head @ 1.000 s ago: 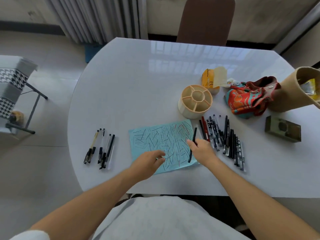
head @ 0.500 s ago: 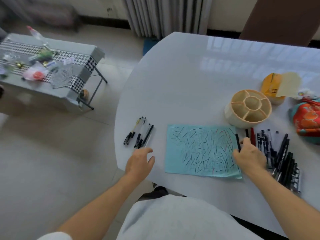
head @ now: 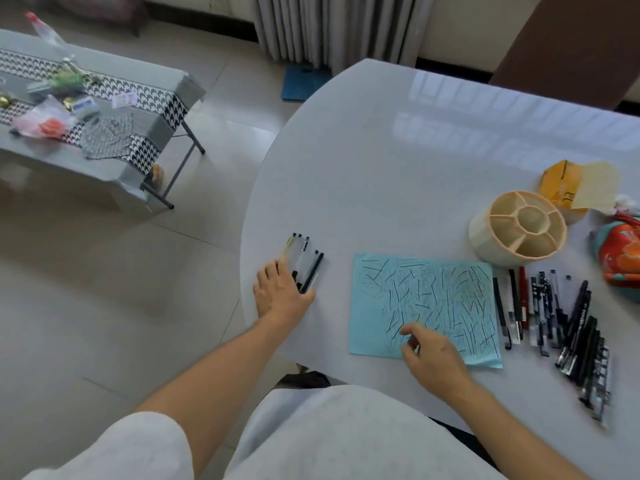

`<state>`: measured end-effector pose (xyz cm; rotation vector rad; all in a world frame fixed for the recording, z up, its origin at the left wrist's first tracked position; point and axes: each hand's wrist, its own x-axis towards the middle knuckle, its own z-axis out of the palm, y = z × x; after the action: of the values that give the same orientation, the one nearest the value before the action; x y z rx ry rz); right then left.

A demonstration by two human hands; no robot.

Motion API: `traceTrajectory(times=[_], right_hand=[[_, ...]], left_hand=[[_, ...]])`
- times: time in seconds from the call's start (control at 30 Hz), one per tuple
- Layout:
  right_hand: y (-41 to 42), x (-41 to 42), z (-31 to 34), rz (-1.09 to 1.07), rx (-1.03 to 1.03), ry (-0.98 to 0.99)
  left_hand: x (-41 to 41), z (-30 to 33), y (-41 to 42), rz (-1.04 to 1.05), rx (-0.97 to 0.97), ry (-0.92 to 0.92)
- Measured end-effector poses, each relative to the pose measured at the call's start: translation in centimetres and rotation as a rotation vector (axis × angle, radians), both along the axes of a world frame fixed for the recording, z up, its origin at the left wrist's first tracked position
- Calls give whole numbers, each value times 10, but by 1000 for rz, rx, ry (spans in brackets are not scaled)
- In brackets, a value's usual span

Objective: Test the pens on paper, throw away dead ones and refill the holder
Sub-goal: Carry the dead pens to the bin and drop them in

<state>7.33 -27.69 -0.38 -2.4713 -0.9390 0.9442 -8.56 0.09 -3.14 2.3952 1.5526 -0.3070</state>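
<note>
A blue paper (head: 422, 303) covered in ink strokes lies on the white table (head: 381, 161). Left of it sits a small group of pens (head: 306, 259); my left hand (head: 280, 294) lies flat over their near ends, fingers spread. My right hand (head: 433, 356) hovers over the paper's near edge, fingers loosely curled and holding nothing. A row of several black and red pens (head: 554, 313) lies right of the paper. The empty beige round holder (head: 519, 226), divided into compartments, stands behind that row.
An orange carton with a cream sheet (head: 568, 185) and a red patterned cloth (head: 620, 251) sit at the right. The table's curved edge runs just left of my left hand. A low houndstooth-covered table (head: 104, 109) with clutter stands on the floor to the left.
My left hand has reached left onto the small pen group. My right hand has put its black pen down beside the paper and drawn back over the paper. The view has swung left.
</note>
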Motion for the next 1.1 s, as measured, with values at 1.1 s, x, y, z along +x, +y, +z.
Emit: traceTrajectory(times=[1.1], right_hand=[[59,-52,9,341,-1,110]], left_hand=[[-216,15,-56,436,-545,-231]])
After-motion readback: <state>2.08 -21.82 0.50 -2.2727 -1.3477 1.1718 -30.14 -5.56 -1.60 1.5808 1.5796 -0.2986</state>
